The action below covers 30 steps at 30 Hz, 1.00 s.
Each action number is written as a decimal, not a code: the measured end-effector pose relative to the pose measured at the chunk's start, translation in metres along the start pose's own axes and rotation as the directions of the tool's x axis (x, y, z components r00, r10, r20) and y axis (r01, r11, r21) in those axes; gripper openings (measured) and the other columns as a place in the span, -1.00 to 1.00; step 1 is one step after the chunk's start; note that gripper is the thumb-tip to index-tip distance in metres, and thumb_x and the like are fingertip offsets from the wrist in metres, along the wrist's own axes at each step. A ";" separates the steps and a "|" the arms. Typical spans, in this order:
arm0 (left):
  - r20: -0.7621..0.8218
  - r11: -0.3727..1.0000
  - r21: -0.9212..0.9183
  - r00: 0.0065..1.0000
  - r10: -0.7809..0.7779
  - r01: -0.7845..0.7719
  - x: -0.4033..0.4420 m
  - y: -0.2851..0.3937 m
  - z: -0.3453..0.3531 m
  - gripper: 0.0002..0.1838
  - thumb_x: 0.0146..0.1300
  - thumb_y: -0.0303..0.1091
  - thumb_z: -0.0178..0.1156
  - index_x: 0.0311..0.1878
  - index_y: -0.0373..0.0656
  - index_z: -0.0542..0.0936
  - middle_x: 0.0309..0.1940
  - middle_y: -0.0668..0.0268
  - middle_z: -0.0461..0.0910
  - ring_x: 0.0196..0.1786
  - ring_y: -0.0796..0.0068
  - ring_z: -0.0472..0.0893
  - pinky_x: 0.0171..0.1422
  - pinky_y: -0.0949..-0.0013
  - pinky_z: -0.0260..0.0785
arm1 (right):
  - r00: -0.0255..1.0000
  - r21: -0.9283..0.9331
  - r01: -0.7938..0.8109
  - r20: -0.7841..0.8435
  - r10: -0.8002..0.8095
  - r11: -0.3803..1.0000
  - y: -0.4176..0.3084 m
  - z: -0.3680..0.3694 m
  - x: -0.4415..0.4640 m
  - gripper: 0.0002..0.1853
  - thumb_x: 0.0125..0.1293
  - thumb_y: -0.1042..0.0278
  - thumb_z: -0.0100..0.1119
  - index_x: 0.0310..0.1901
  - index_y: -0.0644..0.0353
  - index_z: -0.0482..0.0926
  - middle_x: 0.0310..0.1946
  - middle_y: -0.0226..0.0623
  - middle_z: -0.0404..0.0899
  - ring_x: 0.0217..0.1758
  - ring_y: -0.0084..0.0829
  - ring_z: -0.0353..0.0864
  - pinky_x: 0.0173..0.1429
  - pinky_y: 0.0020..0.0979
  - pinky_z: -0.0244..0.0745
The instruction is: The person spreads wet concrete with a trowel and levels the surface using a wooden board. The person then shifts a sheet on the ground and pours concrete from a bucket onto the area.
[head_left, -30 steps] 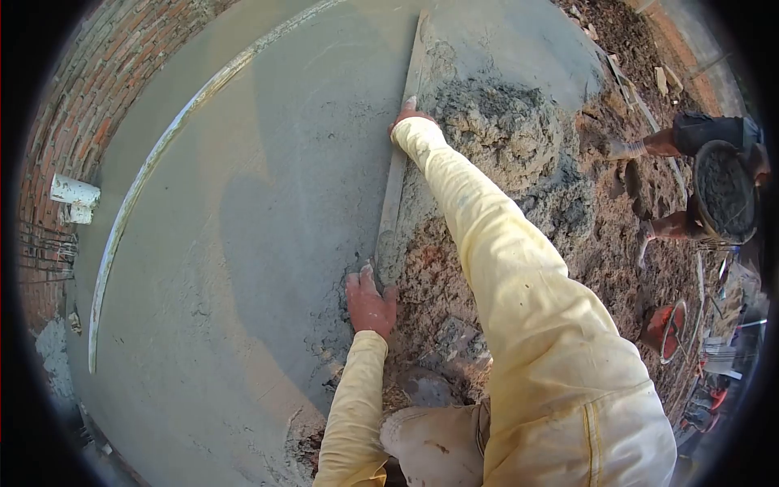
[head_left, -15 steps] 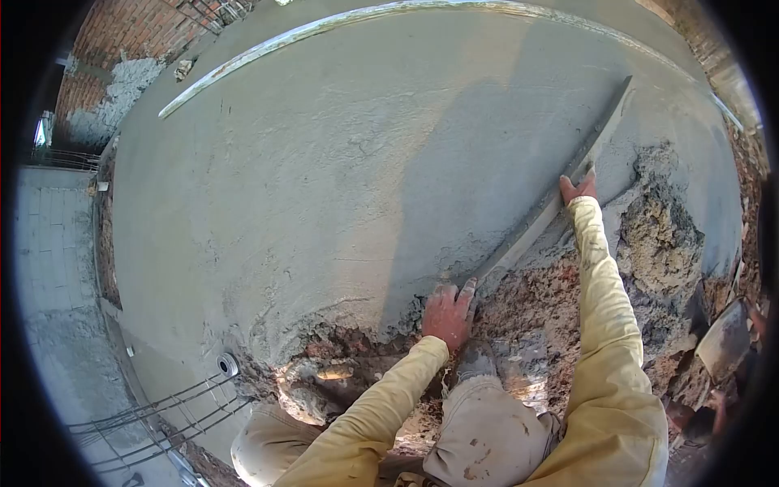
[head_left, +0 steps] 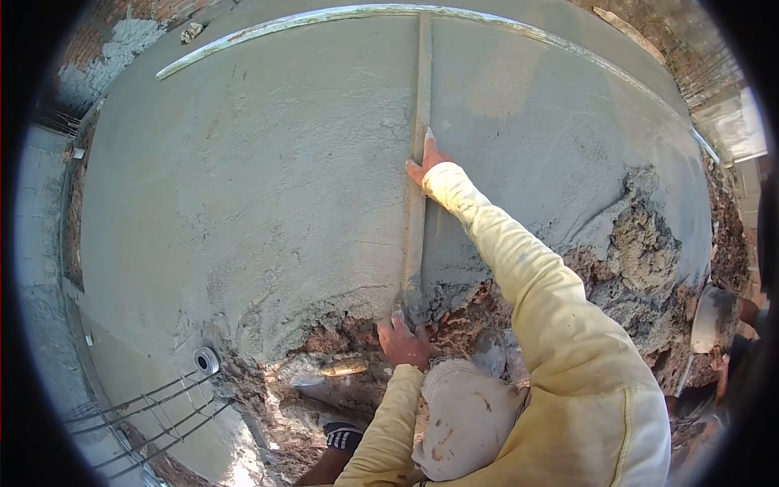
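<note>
Grey wet concrete (head_left: 300,195) spreads across the frame as a long, narrow, greyish-brown board (head_left: 415,235), slanted toward the upper right half a second ago, now stands nearly vertical at centre, apparently spanning from the thin whitish strip (head_left: 365,11) along the top to the rough near edge. The right hand (head_left: 432,162) grasps its middle; the left hand (head_left: 403,341) grips its lower end.

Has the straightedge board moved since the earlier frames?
Yes: the board has swung left, away from the mortar heap, its far end now by the long pale strip.
</note>
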<state>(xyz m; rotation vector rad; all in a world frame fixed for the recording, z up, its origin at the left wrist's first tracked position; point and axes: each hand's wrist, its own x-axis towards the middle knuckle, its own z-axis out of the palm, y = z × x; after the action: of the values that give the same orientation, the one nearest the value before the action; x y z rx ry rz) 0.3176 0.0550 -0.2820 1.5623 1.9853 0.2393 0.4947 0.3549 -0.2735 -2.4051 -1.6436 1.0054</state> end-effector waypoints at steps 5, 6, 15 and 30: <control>-0.073 0.972 -0.191 0.985 -0.156 0.140 -0.014 -0.023 -0.006 -0.36 0.00 -0.24 0.36 0.13 -0.35 0.41 -0.01 -0.10 0.34 0.13 -0.14 0.36 0.20 -0.05 0.26 | 0.981 -0.122 0.171 0.116 -0.157 0.978 -0.091 0.040 -0.020 -0.05 0.29 -0.03 0.08 0.51 0.20 -0.23 0.23 0.14 0.42 0.29 -0.01 0.43 0.38 -0.15 0.31; -0.111 0.964 -0.203 0.974 -0.199 0.174 -0.015 -0.032 -0.008 -0.34 -0.01 -0.24 0.37 0.15 -0.35 0.40 -0.01 -0.10 0.34 0.13 -0.15 0.36 0.20 -0.05 0.26 | 0.969 -0.101 0.202 0.167 -0.183 0.974 -0.112 0.055 -0.023 -0.07 0.29 -0.03 0.09 0.50 0.20 -0.19 0.23 0.13 0.42 0.29 0.01 0.43 0.39 -0.15 0.31; -0.340 0.770 -0.582 0.782 -0.521 0.260 0.003 -0.053 -0.051 -0.41 0.16 -0.28 0.24 0.21 -0.39 0.36 0.04 -0.09 0.35 0.10 -0.13 0.36 0.23 0.03 0.25 | 0.750 -0.270 0.649 0.379 -0.541 0.711 -0.322 0.157 -0.099 -0.14 0.32 0.08 0.07 0.50 0.21 -0.13 0.25 -0.04 0.43 0.33 -0.07 0.38 0.43 -0.13 0.23; -0.377 0.903 -0.408 0.877 -0.299 0.133 0.092 -0.118 -0.071 -0.36 0.11 -0.23 0.28 0.19 -0.46 0.39 0.01 -0.20 0.42 0.09 -0.20 0.40 0.23 0.03 0.26 | 0.905 -0.332 0.418 0.070 -0.420 0.845 -0.342 0.174 0.025 -0.20 0.27 0.23 0.05 0.49 0.17 -0.05 0.19 -0.11 0.52 0.27 -0.13 0.49 0.35 -0.19 0.34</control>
<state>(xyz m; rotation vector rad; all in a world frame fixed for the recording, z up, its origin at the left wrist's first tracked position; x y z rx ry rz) 0.1687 0.1213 -0.3132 1.0889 2.2605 0.8825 0.1284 0.4708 -0.2874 -2.0510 -2.3699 0.6836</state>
